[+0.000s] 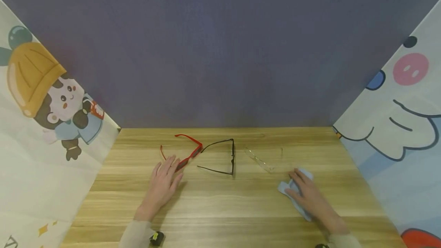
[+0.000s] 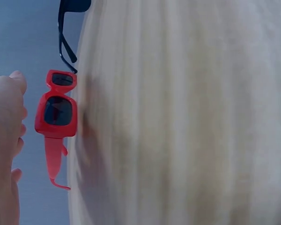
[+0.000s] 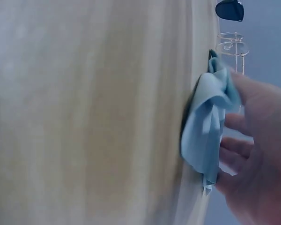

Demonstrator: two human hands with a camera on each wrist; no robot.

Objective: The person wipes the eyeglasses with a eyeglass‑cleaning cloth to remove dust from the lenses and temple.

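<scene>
Left hand (image 1: pixel 160 186) over red sunglasses (image 2: pixel 58 111) at table's (image 1: pixel 220 209) left, fingers extended; contact unclear. Best taken by the frame, sparing lenses. Right hand (image 1: pixel 311 198) well apart, on blue cloth (image 3: pixel 203 129), grip unclear; gather it loosely. Black glasses (image 1: pixel 233 158), thin-rimmed glasses (image 1: pixel 256 159) between.

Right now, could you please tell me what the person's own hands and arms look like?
The left hand and right hand wear no gloves. The left sleeve and right sleeve are pale off-white. A small black device with a yellow-green patch sits by the left one; a dark object by the right is mostly cut off.
</scene>
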